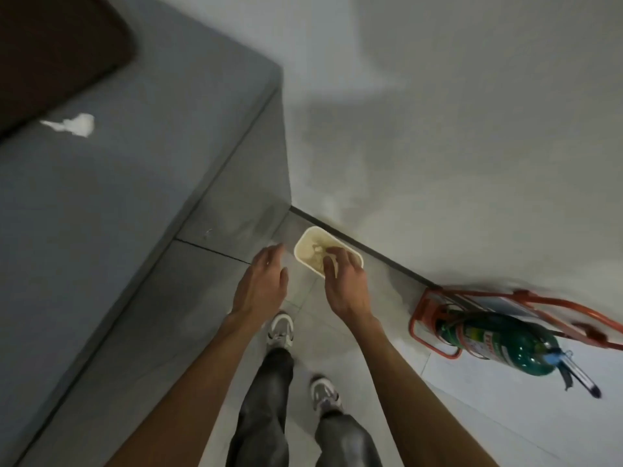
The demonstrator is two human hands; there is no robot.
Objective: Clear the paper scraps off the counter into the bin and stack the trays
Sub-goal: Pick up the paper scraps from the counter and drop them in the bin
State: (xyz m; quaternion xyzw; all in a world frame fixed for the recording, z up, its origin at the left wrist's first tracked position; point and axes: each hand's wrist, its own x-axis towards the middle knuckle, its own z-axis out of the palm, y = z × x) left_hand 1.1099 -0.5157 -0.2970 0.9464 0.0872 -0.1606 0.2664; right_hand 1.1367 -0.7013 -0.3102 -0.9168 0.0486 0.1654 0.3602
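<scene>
The fingers [349, 261] of the right hand [344, 286] are hanging loosely bent over the bin [305, 240], which is standing on the floor by the far wall. Whether they are pinching a pale strip, I cannot tell. The left hand [263, 284] is hovering open just left of the bin, holding nothing. One white paper scrap [72, 124] is lying on the counter [101, 214], far left, near a dark tray [50, 45]. It is looking crumpled, light and soft, so a gentle pinch at its thick end should be enough.
</scene>
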